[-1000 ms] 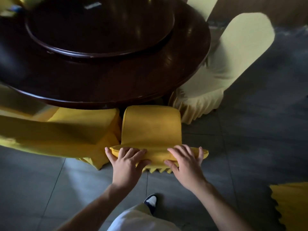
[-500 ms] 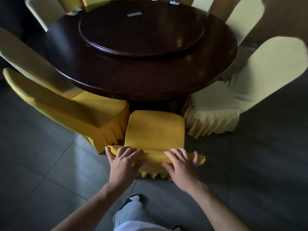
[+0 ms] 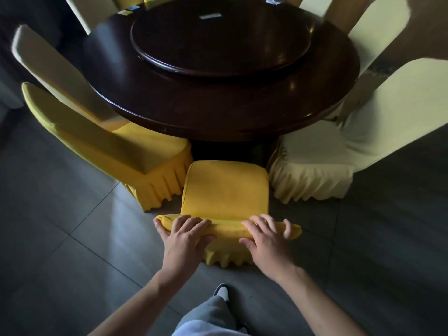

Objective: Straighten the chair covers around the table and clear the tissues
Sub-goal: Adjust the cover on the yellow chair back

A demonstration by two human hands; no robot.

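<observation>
- In the lower middle of the frame I see the chair cover (image 3: 225,192), bright yellow cloth stretched smooth over a seat, with a pleated skirt hanging below the chair's back edge.
- The top of this chair's backrest runs as a rolled yellow band across the frame just below the seat, and both my hands lie on it.
- My left hand (image 3: 185,238) is laid over the left end of the band, fingers spread forward over the top and thumb curled under the front fold, so it holds the cloth loosely.
- My right hand (image 3: 266,241) rests on the right end, fingers fanned wide over the top, thumb pointing inward against the cloth; I cannot tell whether it pinches the fabric or only presses on it.
- The seat is pushed toward the round dark wooden surface (image 3: 242,110), whose near edge sits just above it in the frame.
- A raised turntable (image 3: 220,37) sits at the centre of the surface; a small pale rectangle (image 3: 210,16) lies on it near the top of the frame, too blurred to identify.
- To the left stands a second yellow-covered chair (image 3: 109,144); to the right a pale cream-covered chair (image 3: 339,146), both with pleated skirts, just beside the one I hold.
- More pale chair backs ring the far side.
- The floor (image 3: 60,238) is grey tile.
</observation>
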